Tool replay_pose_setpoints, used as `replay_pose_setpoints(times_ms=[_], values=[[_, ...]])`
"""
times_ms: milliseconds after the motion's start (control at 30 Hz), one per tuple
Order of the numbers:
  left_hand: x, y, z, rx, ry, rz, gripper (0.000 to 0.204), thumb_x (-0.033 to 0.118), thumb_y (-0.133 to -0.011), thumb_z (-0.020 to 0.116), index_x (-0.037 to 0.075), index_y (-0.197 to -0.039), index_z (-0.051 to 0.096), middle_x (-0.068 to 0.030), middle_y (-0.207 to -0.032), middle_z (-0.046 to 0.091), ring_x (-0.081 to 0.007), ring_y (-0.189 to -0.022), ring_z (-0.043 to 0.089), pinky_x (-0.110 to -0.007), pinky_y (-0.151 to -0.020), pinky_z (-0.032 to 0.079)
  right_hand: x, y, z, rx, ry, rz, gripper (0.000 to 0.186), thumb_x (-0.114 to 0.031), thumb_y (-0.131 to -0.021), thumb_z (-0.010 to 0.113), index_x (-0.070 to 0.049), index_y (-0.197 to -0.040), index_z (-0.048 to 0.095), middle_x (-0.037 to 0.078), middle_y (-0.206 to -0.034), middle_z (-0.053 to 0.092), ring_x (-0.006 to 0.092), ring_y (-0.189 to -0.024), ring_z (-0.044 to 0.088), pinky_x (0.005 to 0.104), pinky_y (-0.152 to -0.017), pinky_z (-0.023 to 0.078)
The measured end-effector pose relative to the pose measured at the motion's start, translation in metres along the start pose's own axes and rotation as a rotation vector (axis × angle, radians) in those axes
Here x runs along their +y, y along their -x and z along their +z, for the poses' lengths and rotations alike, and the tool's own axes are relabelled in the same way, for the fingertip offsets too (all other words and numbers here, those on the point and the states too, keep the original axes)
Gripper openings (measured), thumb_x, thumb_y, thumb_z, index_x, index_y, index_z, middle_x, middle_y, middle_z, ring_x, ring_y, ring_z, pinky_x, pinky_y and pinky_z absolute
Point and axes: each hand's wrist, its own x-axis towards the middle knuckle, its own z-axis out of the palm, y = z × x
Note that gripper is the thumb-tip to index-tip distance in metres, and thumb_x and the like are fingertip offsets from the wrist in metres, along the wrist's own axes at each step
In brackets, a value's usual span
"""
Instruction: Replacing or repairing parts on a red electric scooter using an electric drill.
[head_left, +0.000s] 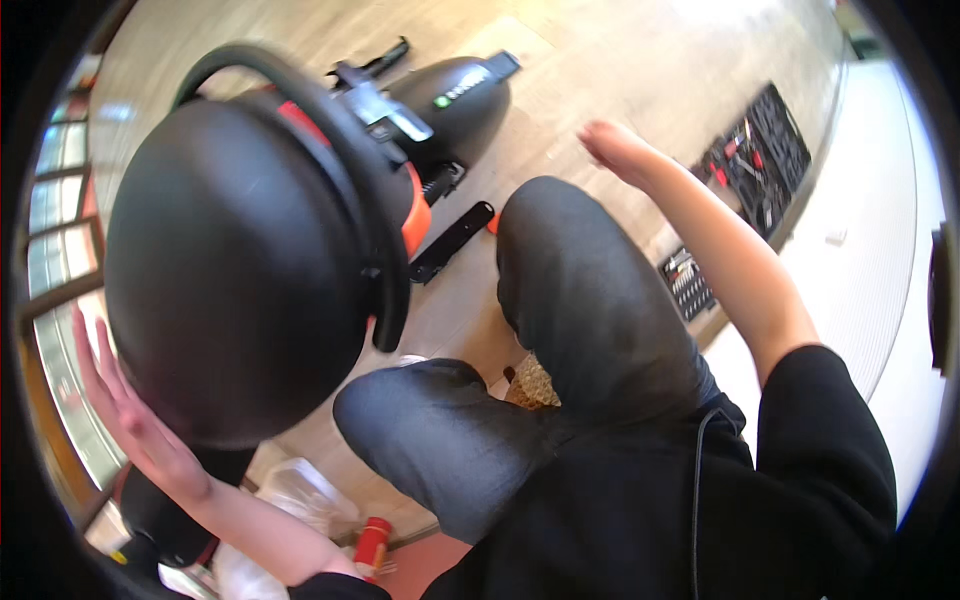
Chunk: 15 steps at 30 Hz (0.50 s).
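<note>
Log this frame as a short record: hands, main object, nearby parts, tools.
Left hand: open, fingers spread, at the lower left side of the black shell; contact unclear
Right hand: raised, fingers blurred, nothing visible in it
Main object: large black rounded shell with a curved black bar along its far side
Nearby parts: smaller black rounded part beyond it; flat black strip on the floor
Tools: open tool case and socket set, right side

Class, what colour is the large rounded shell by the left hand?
The rounded shell is black, best seen in the head view.
</note>
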Motion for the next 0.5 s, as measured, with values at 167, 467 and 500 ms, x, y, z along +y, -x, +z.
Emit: replay_pose_setpoints(times_ms=[167,467,500], values=[[0.018,-0.006,0.019,-0.194,-0.29,0.036,0.087,0.065,-0.105,0.03,-0.002,-0.16,0.032,-0.0188,-0.167,0.032,-0.0355,-0.155,0.028,-0.047,-0.127,0.016,0.015,-0.029,0.068,-0.028,-0.237,0.059,0.024,-0.025,-0.104,0.058,-0.004,-0.094,0.064,0.003,-0.088,0.061,0.0159,-0.077,0.054,0.0374,-0.072,0.05],[0.019,0.01,0.081,-0.075,0.024,-0.108,0.078,0.054,-0.107,0.04,-0.004,-0.158,0.033,-0.0188,-0.165,0.036,-0.0328,-0.152,0.033,-0.048,-0.125,0.022,0.137,-0.004,0.143,0.071,-0.801,0.193,0.018,0.007,-0.096,0.045,0.002,-0.106,0.059,0.012,-0.101,0.064,0.0183,-0.085,0.063,0.0353,-0.08,0.059],[0.026,-0.002,0.092,-0.092,0.006,-0.085,0.078,0.054,-0.106,0.04,-0.004,-0.158,0.034,-0.019,-0.164,0.036,-0.0331,-0.152,0.033,-0.048,-0.125,0.023,0.136,-0.008,0.154,0.083,-0.835,0.191,0.02,0.009,-0.096,0.044,0.004,-0.111,0.058,0.014,-0.104,0.064,0.0196,-0.087,0.065,0.0362,-0.08,0.06]])
